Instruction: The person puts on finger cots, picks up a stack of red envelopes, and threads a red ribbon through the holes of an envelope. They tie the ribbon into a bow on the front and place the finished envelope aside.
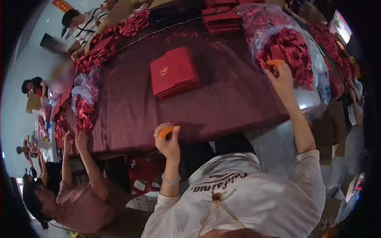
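Observation:
My left hand (168, 143) is raised over the front edge of the table, fingers bent, the thumb apart from the orange-covered finger. Nothing shows in it. At the right, my right hand (281, 79) is at the left side of a heap of shiny red ribbons (291, 53), its thumb and orange-covered finger curled round a bit of red ribbon; the fingertips are partly hidden. Between and beyond my hands lies a stack of red paper bags or folders (174, 71) with a gold emblem, slightly fanned at its near edge.
A dark red cloth covers the table (127, 107). Clear plastic (266, 23) surrounds the ribbon heap. Another red stack (222, 20) stands at the far side. On the left, a co-worker's hands (75, 141) are by more red ribbons (84, 113). Other people work farther off.

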The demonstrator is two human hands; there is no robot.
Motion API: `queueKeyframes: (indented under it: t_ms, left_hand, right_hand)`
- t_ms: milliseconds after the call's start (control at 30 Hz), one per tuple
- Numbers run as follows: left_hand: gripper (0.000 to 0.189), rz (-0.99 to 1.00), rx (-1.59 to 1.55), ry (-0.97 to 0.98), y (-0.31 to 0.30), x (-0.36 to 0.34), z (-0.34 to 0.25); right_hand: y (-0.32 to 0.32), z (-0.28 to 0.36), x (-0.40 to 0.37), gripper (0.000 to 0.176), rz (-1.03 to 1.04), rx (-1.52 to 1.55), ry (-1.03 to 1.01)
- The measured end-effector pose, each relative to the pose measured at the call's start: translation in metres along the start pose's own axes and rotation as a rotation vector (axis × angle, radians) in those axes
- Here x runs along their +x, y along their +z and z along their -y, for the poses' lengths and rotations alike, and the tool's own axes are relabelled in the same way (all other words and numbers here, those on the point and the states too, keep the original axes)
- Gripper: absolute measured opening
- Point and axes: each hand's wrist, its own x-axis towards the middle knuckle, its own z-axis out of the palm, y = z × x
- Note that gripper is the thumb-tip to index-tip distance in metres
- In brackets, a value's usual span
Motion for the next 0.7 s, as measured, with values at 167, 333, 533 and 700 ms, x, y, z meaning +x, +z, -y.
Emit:
queueKeyframes:
  t_ms: [167, 333, 533, 700]
  left_hand:
    - [0.02, 0.098, 0.147, -0.012, 0.005, -0.006, 0.002]
    - [0.018, 0.05, 0.353, 0.146, 0.013, -0.008, 0.014]
    - [0.029, 0.058, 0.365, 0.178, 0.009, -0.009, 0.009]
    - [0.029, 0.03, 0.431, 0.189, 0.014, -0.01, 0.013]
  right_hand:
    - [0.027, -0.034, 0.018, 0.029, 0.066, -0.425, -0.155]
    - [0.021, -0.026, 0.026, 0.017, -0.04, -0.47, -0.338]
    - [0.012, 0.019, 0.038, 0.017, -0.255, -0.127, -0.395]
    - [0.031, 0.055, 0.066, 0.023, 0.164, 0.798, 0.122]
